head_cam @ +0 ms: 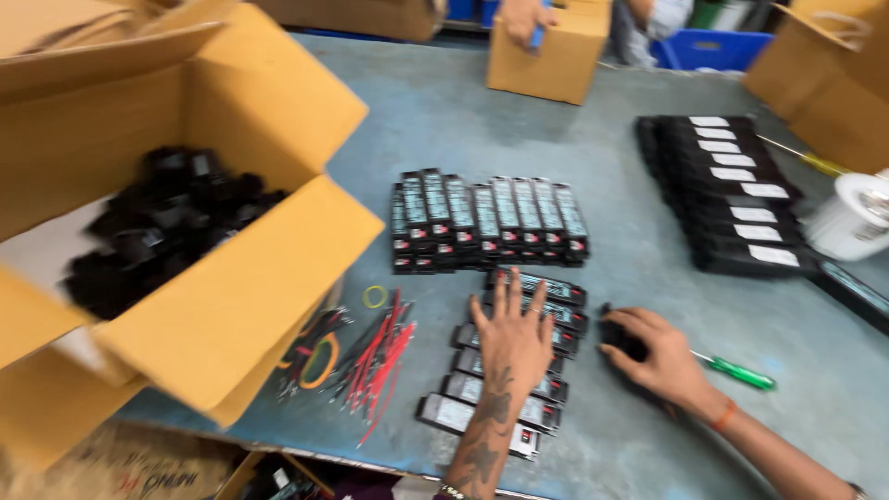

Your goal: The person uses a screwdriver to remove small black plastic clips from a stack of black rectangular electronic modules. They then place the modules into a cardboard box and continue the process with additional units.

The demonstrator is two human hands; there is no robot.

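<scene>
On the grey-blue workbench (648, 278), your left hand (512, 338) lies spread flat on a row of black modules (463, 389); your right hand (653, 356) curls around a small black part (619, 335). Keep the row aligned.

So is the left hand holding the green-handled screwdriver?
No, the left hand lies flat on a row of black modules; the green-handled screwdriver lies beside the right hand.

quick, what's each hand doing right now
Left hand: open, fingers spread flat on the column of black modules.
Right hand: curled over a small black part; a firm grip cannot be told.
</scene>
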